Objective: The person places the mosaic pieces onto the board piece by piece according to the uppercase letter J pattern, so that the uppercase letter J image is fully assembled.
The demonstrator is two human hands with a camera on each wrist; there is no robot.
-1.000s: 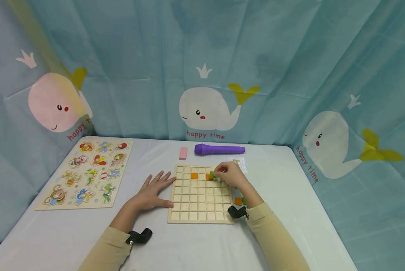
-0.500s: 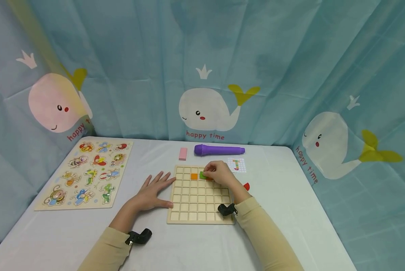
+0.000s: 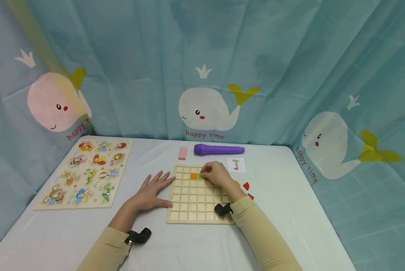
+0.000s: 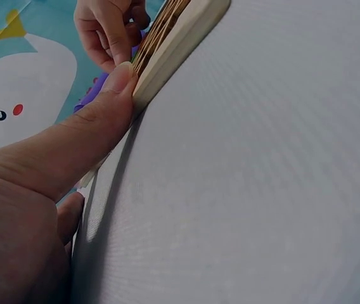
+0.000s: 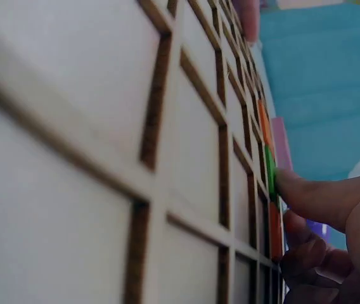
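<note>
While the table [image 3: 290, 210] has bare room right of and in front of the grid board [image 3: 189, 203], an animal puzzle [image 3: 87, 171] lies well left of the board. Behind the board: purple marker [image 3: 218, 149], pink block [image 3: 182, 153], pattern card [image 3: 236, 165]. Red bits [image 3: 246, 186] just right of it. Left hand [image 3: 151, 194] flat, fingers spread, thumb vs. the board's left edge. Right hand [image 3: 216, 174] presses a green tile [image 3: 200, 176] into the board's 2nd row, beside an orange tile [image 3: 194, 175].

The teal whale-print curtain [image 3: 121, 56] reads "happy time" in red under each white whale. The small white grid card [image 3: 236, 165] on the tabletop shows a letter "J".
</note>
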